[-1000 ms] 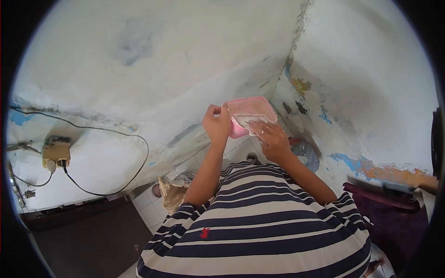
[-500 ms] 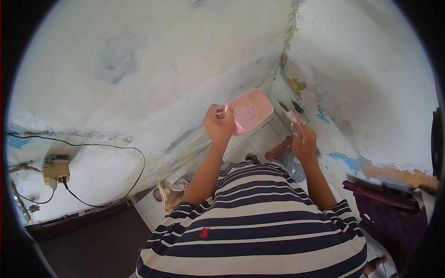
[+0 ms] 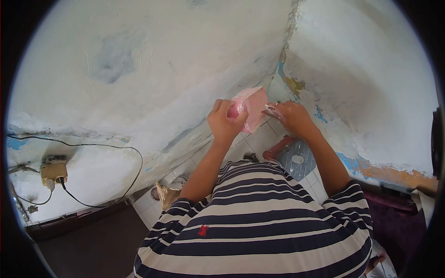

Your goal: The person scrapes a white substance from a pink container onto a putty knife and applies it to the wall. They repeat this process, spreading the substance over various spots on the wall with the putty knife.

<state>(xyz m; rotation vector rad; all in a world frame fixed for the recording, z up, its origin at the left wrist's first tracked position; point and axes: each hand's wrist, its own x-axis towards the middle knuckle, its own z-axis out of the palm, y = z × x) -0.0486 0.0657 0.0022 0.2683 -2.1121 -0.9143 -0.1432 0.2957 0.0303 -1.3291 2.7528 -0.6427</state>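
A pink plastic tub is tilted in front of the wall corner, its opening turned to the right. My left hand is wrapped round its left side. My right hand is closed on a small scraper with whitish smears, close to the tub's right side. Most of the scraper is hidden by my fingers. How much is inside the tub cannot be made out.
Patched walls with peeling paint meet in a corner. At the left, a socket box has plugs and a looping black cable. A grey stool stands on the tiled floor, with purple cloth at the lower right.
My left hand has tipped the tub so that its opening faces right. My right hand has moved up and left, bringing the scraper beside the tub.
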